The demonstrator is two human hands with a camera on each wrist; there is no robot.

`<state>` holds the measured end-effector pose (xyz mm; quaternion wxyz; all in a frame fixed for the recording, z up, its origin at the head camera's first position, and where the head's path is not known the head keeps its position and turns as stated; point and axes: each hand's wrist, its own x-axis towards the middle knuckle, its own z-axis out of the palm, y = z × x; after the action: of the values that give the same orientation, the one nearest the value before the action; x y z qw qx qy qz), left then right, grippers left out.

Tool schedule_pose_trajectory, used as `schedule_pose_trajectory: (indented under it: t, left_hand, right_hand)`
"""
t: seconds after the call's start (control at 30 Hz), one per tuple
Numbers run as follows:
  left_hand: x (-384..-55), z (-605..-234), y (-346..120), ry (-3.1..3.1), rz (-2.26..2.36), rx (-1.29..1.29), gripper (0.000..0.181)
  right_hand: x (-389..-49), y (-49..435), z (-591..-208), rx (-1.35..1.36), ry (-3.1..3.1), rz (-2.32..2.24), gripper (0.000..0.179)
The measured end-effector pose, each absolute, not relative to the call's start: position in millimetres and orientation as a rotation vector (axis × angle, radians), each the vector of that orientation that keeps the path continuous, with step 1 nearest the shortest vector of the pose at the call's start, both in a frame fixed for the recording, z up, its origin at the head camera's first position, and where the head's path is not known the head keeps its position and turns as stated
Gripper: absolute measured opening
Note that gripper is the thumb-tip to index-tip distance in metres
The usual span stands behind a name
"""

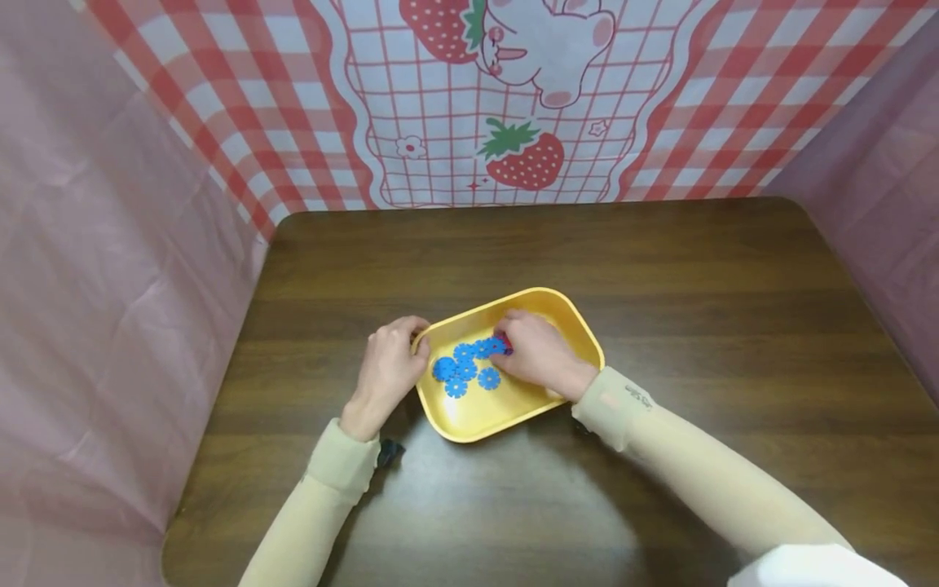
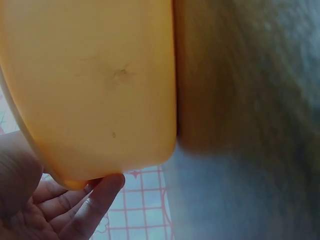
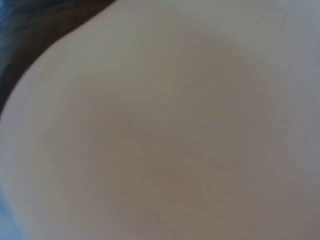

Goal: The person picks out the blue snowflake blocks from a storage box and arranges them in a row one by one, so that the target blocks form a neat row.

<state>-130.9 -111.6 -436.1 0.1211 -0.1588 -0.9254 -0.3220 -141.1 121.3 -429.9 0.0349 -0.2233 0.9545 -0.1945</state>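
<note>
A yellow plastic tray (image 1: 506, 408) stands at a slant on the table. My left hand (image 1: 389, 363) grips its left end, thumb at the rim and fingers outside. The left wrist view shows the tray's outer wall (image 2: 100, 100) up close, with the left fingers (image 2: 95, 207) bent about its edge. Inside the tray, several blue notched plastic discs (image 1: 465, 370) lie in a loose cluster. Over their right side, my right hand (image 1: 541, 352) pinches a small red piece (image 1: 504, 340), mostly hidden by the fingers. Blurred skin (image 3: 160, 130) fills most of the right wrist view.
The dark wooden table (image 1: 697, 342) extends around the tray on all sides. A small black object (image 1: 390, 452) shows beside the left cuff. Behind the table hangs a red-and-white checked cloth (image 1: 279, 106) with strawberries; a pink curtain (image 1: 88, 285) hangs at the left.
</note>
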Motion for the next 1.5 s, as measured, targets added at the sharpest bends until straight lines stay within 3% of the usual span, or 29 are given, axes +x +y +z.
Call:
schedule_pose_trajectory:
  t: [0.57,1.03,1.5]
  left_hand:
    - [-137,-429,-132,-2.812,-1.06,-0.513,0.018]
    - [-141,-429,-141,-2.879,-1.168,-0.554,0.024]
    - [-143,-433,-140,-2.856,-1.191,-0.581,0.026]
  right_hand:
    - [-92,188,-397,-0.599,2.969,-0.988,0.035]
    - [-44,232,-429,-0.821,2.977,-1.111,0.037]
    - [-38,235,-457,-0.776,2.897,-0.848,0.03]
